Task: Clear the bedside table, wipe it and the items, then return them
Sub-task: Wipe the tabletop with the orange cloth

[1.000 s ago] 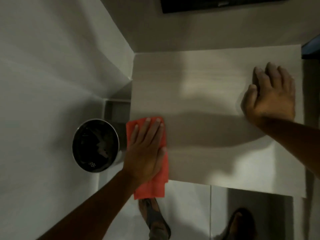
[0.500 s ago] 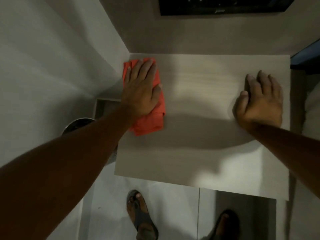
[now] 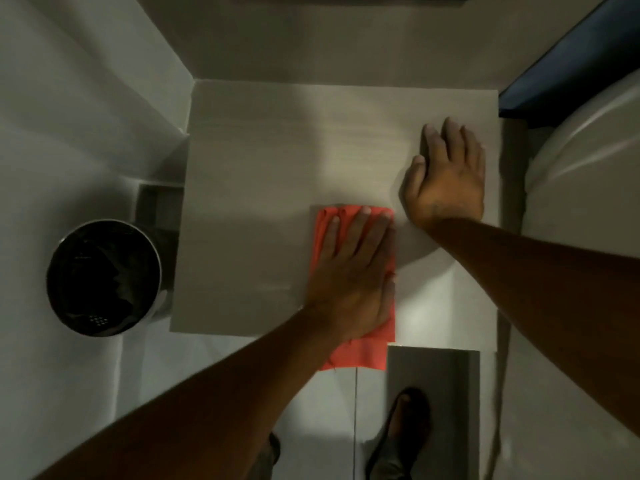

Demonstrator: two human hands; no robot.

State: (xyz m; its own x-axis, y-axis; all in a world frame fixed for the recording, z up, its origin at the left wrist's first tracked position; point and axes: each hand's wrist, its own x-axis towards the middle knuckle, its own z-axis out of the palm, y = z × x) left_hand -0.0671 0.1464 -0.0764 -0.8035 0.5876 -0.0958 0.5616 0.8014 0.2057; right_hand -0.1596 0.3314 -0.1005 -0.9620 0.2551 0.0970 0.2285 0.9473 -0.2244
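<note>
The bedside table has a pale wood-grain top with nothing standing on it. My left hand lies flat, fingers together, pressing a folded red cloth onto the front middle of the top; the cloth's near end hangs over the front edge. My right hand rests palm down on the right side of the top, fingers slightly apart, holding nothing. It sits just beyond and right of the cloth.
A round metal bin with a dark liner stands on the floor left of the table. A white wall runs along the left and behind. A bed with white bedding borders the right. My feet in sandals are on the tiled floor below.
My left hand slid the red cloth from the back left corner to the front middle of the top. The right hand stayed planted on the right side.
</note>
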